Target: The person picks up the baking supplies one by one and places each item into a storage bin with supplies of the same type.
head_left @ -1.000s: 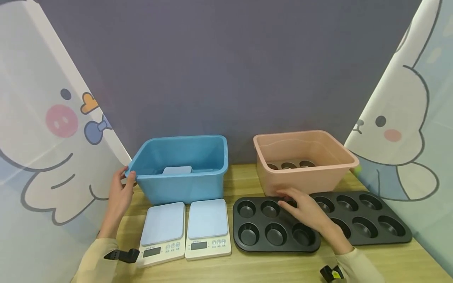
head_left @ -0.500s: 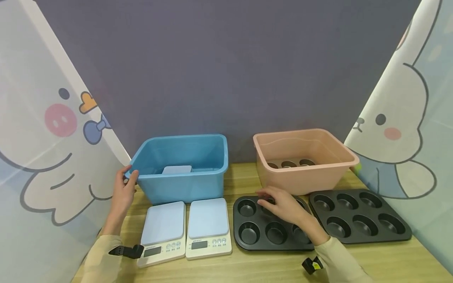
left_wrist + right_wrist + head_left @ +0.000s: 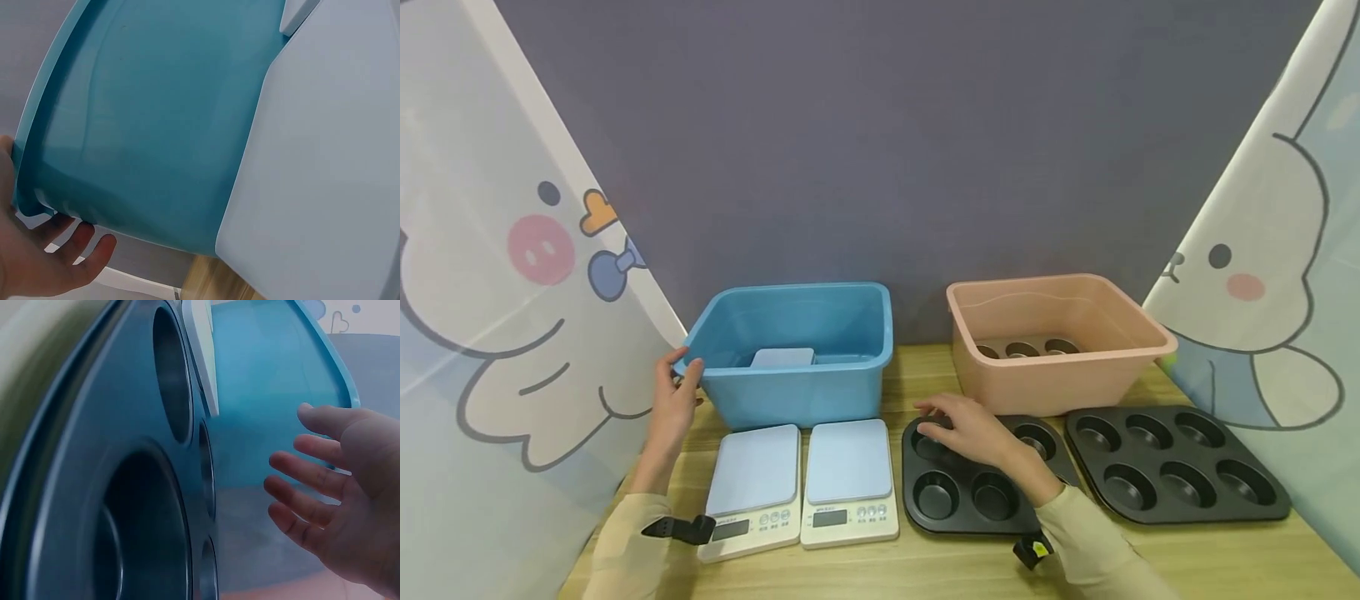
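L hand (image 3: 672,408) pinches blue plastic bin (image 3: 790,398) at near-L corner, behind digital scales (image 3: 850,462). R hand (image 3: 964,427), fingers apart, grips nothing, over L muffin pan (image 3: 965,497) beside scales. Step: prob. steadying bin, R reaching; next needs R fingers closing on an edge, approx.

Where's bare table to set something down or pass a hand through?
Bare table: the near strip in front of the two scales and left muffin tray, between the sleeves; also a narrower gap between blue bin and pink bin. Crowded: the row before the bins, scales, left tray and right tray close together, right hand over the left tray.
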### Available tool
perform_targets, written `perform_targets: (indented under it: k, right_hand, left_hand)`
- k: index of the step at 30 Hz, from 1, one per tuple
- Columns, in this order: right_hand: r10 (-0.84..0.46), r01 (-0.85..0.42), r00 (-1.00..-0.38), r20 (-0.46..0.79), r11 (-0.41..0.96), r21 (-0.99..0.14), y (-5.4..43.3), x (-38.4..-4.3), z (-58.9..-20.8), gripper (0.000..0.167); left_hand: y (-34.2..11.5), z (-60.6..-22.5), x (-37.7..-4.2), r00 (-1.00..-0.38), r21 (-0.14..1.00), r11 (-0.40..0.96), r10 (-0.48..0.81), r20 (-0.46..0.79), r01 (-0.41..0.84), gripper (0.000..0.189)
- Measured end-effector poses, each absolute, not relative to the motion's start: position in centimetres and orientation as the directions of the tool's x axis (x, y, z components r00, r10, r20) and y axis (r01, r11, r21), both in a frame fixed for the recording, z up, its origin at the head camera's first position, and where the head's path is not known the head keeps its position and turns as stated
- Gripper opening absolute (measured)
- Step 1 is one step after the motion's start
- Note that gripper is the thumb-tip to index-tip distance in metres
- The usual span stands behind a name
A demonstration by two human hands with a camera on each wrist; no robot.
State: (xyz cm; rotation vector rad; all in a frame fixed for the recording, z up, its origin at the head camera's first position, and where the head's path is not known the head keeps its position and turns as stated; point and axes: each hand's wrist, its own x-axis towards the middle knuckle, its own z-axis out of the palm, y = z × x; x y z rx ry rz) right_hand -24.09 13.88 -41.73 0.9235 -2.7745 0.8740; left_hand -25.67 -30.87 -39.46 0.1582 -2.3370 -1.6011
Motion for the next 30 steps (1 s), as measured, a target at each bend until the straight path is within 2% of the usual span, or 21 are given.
perform_targets:
  k: [10, 19, 30]
  right_hand:
    - [-0.586, -0.578, -0.792, 0.168, 0.633, -0.515, 11.2, -25.6, -42.9, 0.042]
    - [-0.599, -0.564, -0.793, 0.112, 0.651, -0.508, 9.2, -26.7, -43.6, 0.047]
    - [-0.591, -0.510, -0.807, -0.011, 0.706, -0.492, 8.0, -27.4, -44.1, 0.067]
  left_hand:
    - [-30.4, -39.4, -25.8, -0.926, 0.956, 0.287, -0.340, 0.161, 0.061, 0.050]
    - [-30.5, -39.5, -26.4, -0.933, 0.948, 0.313, -0.324, 0.157, 0.051, 0.060]
    - [-30.5, -39.8, -26.8, -0.934, 0.945, 0.321, -0.312, 0.174, 0.069, 0.059]
